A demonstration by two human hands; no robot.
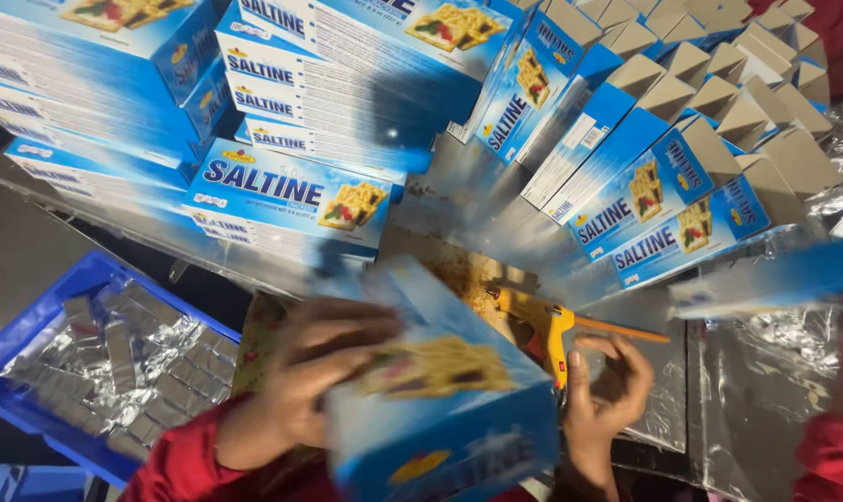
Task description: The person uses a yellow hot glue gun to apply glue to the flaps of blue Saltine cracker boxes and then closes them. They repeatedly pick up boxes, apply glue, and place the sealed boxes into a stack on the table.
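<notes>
Blue cardboard cracker box point(440, 400), lower centre, appears light and crushable; left hand point(301, 372) clasps its side; right hand point(607, 390) half-curled around yellow glue gun point(552, 330).

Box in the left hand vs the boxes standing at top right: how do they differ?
The held box is tilted and motion-blurred, gripped by the left hand; the standing boxes sit sharp and upright in rows. Their brown top flaps are open; the held box's flaps cannot be made out. Both are blue cracker cartons.

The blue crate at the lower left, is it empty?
No: the blue crate holds many foil-wrapped packs, heaped across its inside.
</notes>
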